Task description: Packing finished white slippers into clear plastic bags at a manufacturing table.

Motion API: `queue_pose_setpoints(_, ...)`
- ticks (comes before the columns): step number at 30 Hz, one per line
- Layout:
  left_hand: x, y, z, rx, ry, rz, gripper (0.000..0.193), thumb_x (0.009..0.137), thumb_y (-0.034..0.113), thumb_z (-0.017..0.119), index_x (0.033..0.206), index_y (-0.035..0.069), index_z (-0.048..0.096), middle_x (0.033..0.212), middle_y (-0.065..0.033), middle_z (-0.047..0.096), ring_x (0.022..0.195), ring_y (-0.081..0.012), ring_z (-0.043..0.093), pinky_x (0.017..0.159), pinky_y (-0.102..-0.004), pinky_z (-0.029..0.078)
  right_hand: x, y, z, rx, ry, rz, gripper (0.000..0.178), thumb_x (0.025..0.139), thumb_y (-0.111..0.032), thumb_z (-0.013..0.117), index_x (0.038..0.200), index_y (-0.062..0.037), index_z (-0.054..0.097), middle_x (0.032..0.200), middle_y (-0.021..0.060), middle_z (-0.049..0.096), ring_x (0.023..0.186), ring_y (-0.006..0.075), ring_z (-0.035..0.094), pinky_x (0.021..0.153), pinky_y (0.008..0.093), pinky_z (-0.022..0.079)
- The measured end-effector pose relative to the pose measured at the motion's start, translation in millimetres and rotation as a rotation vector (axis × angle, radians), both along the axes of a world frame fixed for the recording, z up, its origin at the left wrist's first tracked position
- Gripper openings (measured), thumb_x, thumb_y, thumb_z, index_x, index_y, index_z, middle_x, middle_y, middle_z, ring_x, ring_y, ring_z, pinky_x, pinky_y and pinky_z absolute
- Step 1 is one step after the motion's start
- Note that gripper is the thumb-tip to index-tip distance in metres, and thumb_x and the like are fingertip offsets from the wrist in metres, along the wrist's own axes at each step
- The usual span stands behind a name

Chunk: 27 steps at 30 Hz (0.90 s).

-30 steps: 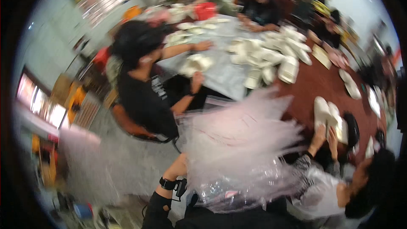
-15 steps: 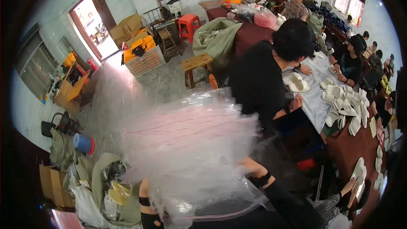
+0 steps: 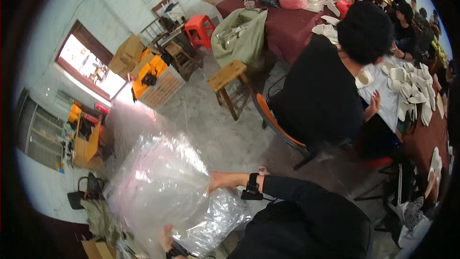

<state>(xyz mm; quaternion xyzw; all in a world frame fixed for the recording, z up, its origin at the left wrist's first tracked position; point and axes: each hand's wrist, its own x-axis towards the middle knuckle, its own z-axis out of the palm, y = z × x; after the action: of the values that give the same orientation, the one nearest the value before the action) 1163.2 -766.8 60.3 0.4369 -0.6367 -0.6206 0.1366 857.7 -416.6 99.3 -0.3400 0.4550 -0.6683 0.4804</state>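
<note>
A large bundle of clear plastic bags (image 3: 158, 182) with pinkish edges hangs in front of me, crinkled and shiny. My right hand (image 3: 221, 181) grips it at its right edge, the fingers partly covered by the film; a black band sits on that wrist. Lower down, my left hand (image 3: 166, 237) holds the same bundle near its bottom edge, mostly hidden behind the plastic. What lies beneath the bundle cannot be made out.
A person in black sits on an orange-edged chair (image 3: 282, 127) to the right, at a table with white slippers (image 3: 409, 86). A wooden stool (image 3: 227, 76), a green sack (image 3: 237, 38), a red stool (image 3: 200, 30) and a white crate (image 3: 163, 88) stand farther off. Sacks (image 3: 98, 216) lie lower left.
The bundle has swung to the left and lower, both hands moving with it. My view has turned, so the seated person and the slipper table appear farther right.
</note>
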Motion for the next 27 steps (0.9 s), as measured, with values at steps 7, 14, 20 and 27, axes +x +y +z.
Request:
queue_pose_setpoints(7,-192,-22,-5,0.077,-0.027,-0.259,0.025,0.078,0.014,0.063,0.097,-0.002,0.061,0.095,-0.0101,0.063,0.085,-0.0214,0.06,0.077,-0.032,0.048,-121,-65,24,0.072,0.035,0.044,0.049,0.074,-0.025,0.07,0.111,0.0026,0.054,0.104,0.0075,0.061,0.094,0.0144,0.052,0.083,0.0297,0.043)
queue_pose_setpoints(14,-439,-40,-6,0.152,-0.001,-0.577,0.026,0.078,0.015,0.063,0.098,-0.002,0.061,0.095,-0.01,0.062,0.084,-0.0211,0.06,0.076,-0.0313,0.048,-219,-86,43,0.108,0.072,-0.213,0.038,0.073,-0.022,0.071,0.099,0.0029,0.06,0.089,0.0062,0.063,0.081,0.0133,0.055,0.072,0.028,0.045)
queue_pose_setpoints(20,-678,-50,39,0.144,-0.06,-0.973,0.026,0.078,0.015,0.063,0.099,-0.002,0.061,0.095,-0.01,0.062,0.083,-0.0209,0.059,0.075,-0.0308,0.048,-333,-109,27,0.179,0.047,-0.58,0.029,0.077,-0.018,0.066,0.097,0.0022,0.061,0.089,0.0057,0.063,0.081,0.0124,0.054,0.07,0.0282,0.045)
queue_pose_setpoints(27,-845,-3,58,0.191,-0.229,-1.319,0.027,0.078,0.015,0.062,0.1,-0.001,0.061,0.095,-0.0099,0.062,0.082,-0.0206,0.059,0.074,-0.0301,0.048,-446,-65,-8,-0.15,-0.251,-0.96,0.037,0.081,-0.019,0.062,0.112,0.0021,0.057,0.104,0.0084,0.061,0.094,0.017,0.055,0.082,0.0282,0.044)
